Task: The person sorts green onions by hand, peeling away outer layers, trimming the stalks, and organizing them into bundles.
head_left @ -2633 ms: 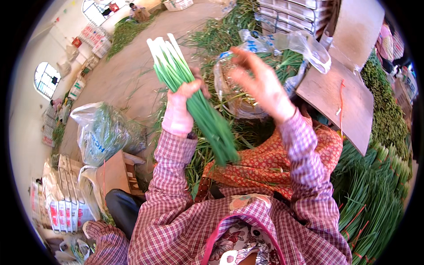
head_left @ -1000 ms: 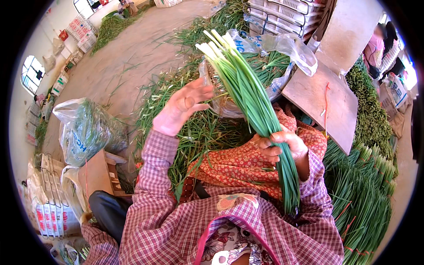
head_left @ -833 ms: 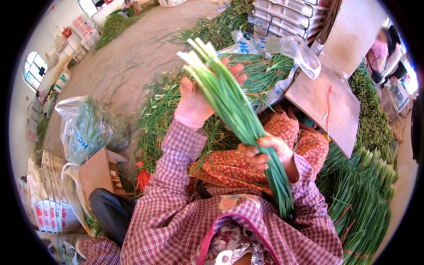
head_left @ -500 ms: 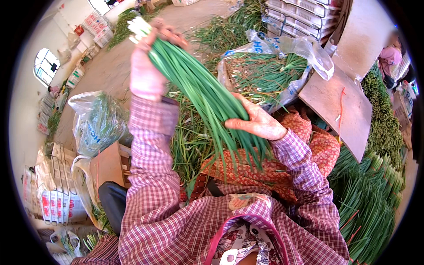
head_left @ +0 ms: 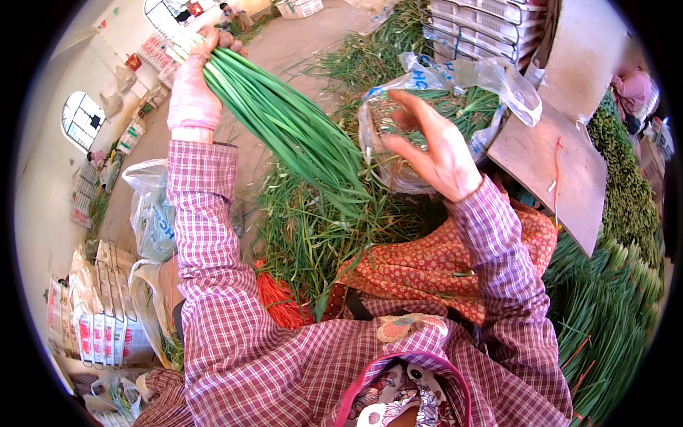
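My left hand (head_left: 198, 82) is raised at the upper left, its fingers wrapped round the white stalk ends of a bunch of chives (head_left: 284, 124). From that grip the long green leaves slope down to the right, and their tips hang over a heap of loose green leaves (head_left: 306, 231). My right hand (head_left: 437, 146) is apart from the bunch, with fingers spread and nothing in it. Behind it stands a clear plastic bag (head_left: 523, 103) full of cut stalks and leaves. Red strings (head_left: 281, 295) lie beside my left forearm.
A tilted board (head_left: 551, 178) stands right of the bag, with stacked white crates (head_left: 477, 35) behind. Tied green bunches (head_left: 605, 320) pile up along the right. Another plastic bag (head_left: 151, 220) and more crates (head_left: 107, 331) stand left. A person in pink (head_left: 632, 92) is at far right.
My right hand has let go of the leaves and opened, moving up and slightly right. My left hand has carried the bunch up and left, uncovering the red strings.
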{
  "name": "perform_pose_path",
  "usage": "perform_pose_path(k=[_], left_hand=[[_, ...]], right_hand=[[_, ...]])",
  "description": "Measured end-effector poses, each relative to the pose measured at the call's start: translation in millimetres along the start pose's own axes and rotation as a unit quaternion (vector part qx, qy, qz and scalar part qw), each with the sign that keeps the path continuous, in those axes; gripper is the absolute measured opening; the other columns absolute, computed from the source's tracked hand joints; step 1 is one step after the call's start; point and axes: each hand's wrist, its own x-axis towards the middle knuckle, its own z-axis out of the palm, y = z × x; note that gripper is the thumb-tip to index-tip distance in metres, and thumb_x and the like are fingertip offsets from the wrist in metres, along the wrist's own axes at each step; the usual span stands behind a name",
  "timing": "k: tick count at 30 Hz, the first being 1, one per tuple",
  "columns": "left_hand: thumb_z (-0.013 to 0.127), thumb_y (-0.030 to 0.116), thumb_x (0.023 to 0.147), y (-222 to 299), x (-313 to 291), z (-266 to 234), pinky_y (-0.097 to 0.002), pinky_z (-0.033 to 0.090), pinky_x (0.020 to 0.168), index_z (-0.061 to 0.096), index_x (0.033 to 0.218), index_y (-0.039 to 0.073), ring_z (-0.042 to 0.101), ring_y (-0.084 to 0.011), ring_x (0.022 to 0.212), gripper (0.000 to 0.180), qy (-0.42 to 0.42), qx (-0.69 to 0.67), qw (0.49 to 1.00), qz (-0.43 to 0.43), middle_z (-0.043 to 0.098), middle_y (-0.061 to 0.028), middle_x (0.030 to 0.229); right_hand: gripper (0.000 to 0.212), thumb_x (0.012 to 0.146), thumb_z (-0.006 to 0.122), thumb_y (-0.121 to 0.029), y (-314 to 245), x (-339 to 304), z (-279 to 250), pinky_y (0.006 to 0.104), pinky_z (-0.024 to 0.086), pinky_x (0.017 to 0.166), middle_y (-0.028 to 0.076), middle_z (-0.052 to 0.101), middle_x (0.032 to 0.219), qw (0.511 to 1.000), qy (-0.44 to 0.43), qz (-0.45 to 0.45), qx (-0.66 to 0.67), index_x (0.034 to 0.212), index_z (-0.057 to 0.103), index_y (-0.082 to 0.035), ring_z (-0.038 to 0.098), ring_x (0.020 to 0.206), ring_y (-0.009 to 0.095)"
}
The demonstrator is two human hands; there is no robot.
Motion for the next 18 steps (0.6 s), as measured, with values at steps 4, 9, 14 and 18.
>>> perform_pose_path(k=[4,9,14,18], left_hand=[[0.063,0.015,0.084,3,-8,77,-0.0319,0.052,0.074,0.057,0.1,0.002,0.061,-0.0196,0.077,0.021,0.089,0.07,0.993,0.03,0.061,-0.006,0.082],[0.059,0.016,0.087,-25,-15,167,-0.0294,0.049,0.08,0.057,0.09,0.003,0.06,-0.0174,0.081,0.013,-0.007,-0.045,0.997,0.062,0.06,-0.0049,0.082],[0.051,0.013,0.09,-53,-3,213,-0.0397,0.044,0.095,0.054,0.094,-0.001,0.055,-0.0238,0.093,0.015,-0.129,-0.326,0.935,-0.051,0.058,-0.0115,0.086],[0.049,0.013,0.089,-63,37,180,-0.0437,0.042,0.097,0.056,0.089,-0.004,0.056,-0.0261,0.093,0.018,-0.121,-0.337,0.934,0.005,0.061,-0.0171,0.095]], right_hand=[[0.096,0.063,0.077,-0.043,-26,37,17,0.0404,0.038,0.096,0.024,0.05,0.116,0.994,0.062,-0.086,-0.012,0.134,0.03,0.0,0.048,0.112,0.034],[0.109,0.054,0.083,-0.03,-28,68,9,0.0462,0.037,0.097,0.025,0.049,0.113,0.976,0.176,-0.091,-0.088,0.14,0.02,-0.006,0.047,0.109,0.037],[0.048,0.064,0.071,-0.009,-10,51,-87,0.0353,0.05,0.05,0.009,0.06,0.076,0.913,0.228,-0.117,-0.318,0.108,0.052,-0.018,0.063,0.065,0.024],[0.042,0.09,0.055,-0.026,-14,16,-178,0.032,0.047,0.078,0.008,0.058,0.104,0.864,0.019,0.059,-0.499,0.129,0.043,-0.018,0.057,0.095,0.024]])
